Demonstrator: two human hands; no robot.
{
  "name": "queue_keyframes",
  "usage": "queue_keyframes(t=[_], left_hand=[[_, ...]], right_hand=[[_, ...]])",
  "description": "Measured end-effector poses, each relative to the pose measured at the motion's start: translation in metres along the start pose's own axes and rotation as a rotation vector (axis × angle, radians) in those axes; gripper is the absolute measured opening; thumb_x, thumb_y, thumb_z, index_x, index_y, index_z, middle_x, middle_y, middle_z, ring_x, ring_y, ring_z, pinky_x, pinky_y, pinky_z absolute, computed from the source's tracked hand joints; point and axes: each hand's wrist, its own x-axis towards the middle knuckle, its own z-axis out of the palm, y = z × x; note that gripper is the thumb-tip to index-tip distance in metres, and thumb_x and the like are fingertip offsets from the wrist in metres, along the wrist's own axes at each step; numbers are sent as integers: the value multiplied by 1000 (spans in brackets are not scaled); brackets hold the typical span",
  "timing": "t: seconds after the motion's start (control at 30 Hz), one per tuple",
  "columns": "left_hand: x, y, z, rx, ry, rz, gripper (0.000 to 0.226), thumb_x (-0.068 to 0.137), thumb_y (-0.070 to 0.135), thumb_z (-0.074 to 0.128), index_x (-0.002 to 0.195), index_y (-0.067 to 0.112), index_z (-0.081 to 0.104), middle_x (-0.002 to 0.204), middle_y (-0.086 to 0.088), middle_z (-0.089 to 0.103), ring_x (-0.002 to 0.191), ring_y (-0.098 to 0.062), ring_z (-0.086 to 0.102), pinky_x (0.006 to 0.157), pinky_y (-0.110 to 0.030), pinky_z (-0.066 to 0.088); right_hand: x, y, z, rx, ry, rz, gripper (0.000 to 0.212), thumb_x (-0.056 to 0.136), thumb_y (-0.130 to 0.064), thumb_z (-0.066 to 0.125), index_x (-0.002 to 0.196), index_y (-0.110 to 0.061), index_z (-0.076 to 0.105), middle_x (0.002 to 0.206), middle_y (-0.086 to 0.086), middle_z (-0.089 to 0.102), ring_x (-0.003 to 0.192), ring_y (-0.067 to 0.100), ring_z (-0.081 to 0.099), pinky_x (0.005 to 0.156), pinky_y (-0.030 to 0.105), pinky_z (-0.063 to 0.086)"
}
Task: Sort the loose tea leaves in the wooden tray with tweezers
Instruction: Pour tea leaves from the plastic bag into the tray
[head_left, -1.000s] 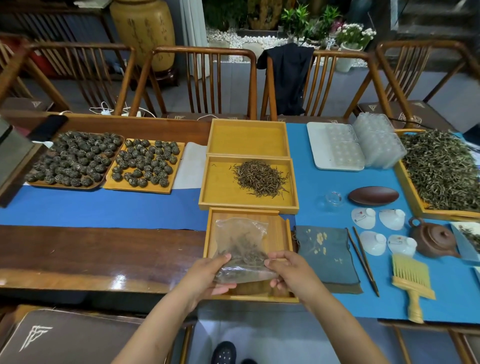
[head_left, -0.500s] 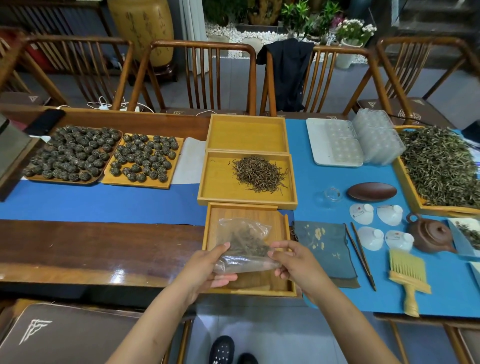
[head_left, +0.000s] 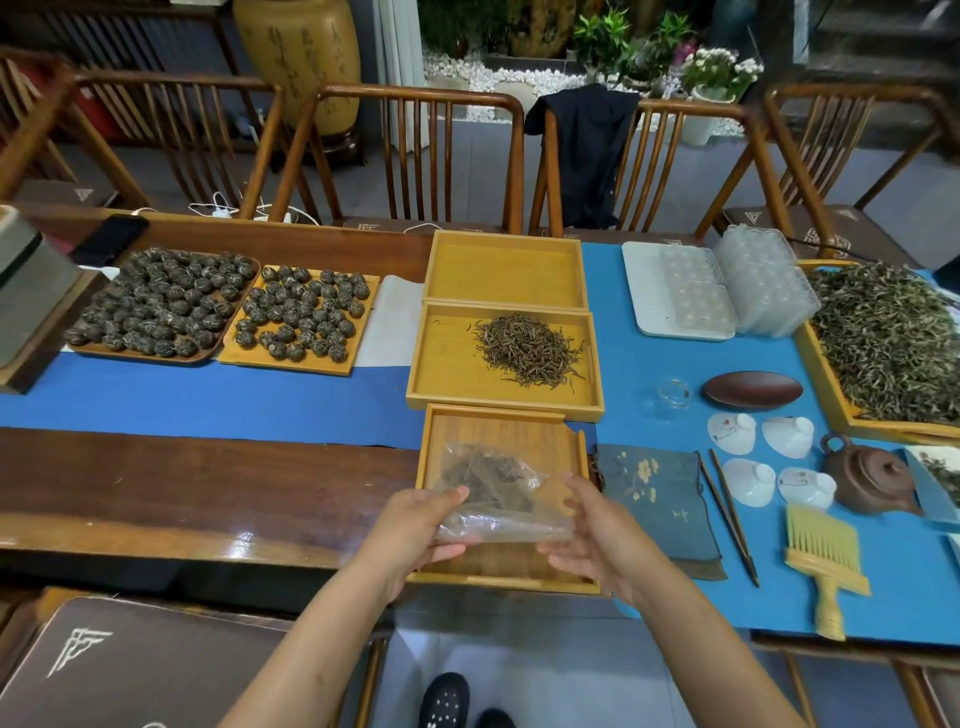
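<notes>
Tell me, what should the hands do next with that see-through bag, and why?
Probably tip the plastic bag so its tea leaves spill into the wooden tray beneath it. The left hand and right hand hold the bag over that tray, whose bare floor shows no loose leaves yet, and the tweezers lie untouched beside the cloth.

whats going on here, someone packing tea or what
A person stands at a long table laid out with tea things. Both hands, left hand and right hand, hold a clear plastic bag of dark tea leaves over the nearest wooden tray. A pile of loose tea sits in the tray behind it. The tweezers lie untouched to the right.
</notes>
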Motion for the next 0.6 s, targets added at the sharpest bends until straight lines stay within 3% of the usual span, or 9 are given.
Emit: queue_keyframes(t=[0.1,0.2,0.27,0.37,0.47,0.53,0.6], left_hand=[[0,-4,0,-1,-5,2,23,91,25,65,99,4,63,103,-13,73,80,-20,75,58,-21,56],[1,-8,-4,10,-15,-31,30,87,32,68,102,7,59,112,-6,64,77,-17,75,59,-22,57],[4,-11,-10,32,-18,-79,49,80,48,71,111,14,55,120,-5,55,80,-21,75,61,-24,58],[9,-10,-21,46,-48,-219,85,59,76,65,125,23,54,124,-14,62,84,-30,74,58,-28,59],[18,-9,-24,131,-70,-313,103,54,83,59,124,7,54,114,-19,67,90,-32,72,65,-33,60],[25,-10,-21,144,-71,-309,91,71,77,55,122,2,52,112,-20,67,97,-31,69,75,-36,59],[30,-10,-17,115,-92,-256,69,81,66,57,120,9,57,110,-15,69,97,-28,69,77,-35,58]], right_hand=[[12,8,5,208,-55,219,48,90,-50,53,116,-10,56,103,16,69,86,28,69,57,32,59],[19,11,12,365,-56,222,20,91,-24,59,99,-5,61,79,14,72,64,21,70,47,27,56],[23,12,16,346,-63,187,7,91,-10,58,89,-3,61,72,12,70,55,16,66,43,22,53],[25,10,18,296,-84,129,6,89,2,56,88,2,62,77,13,67,59,14,65,48,20,54],[23,6,13,215,-114,73,19,85,9,55,102,11,62,91,18,67,73,20,64,60,23,55],[21,3,9,194,-140,58,24,84,9,55,108,13,61,97,20,66,78,21,63,64,24,56],[20,2,7,202,-153,49,25,83,9,57,107,14,61,98,21,67,76,21,65,61,24,57]])
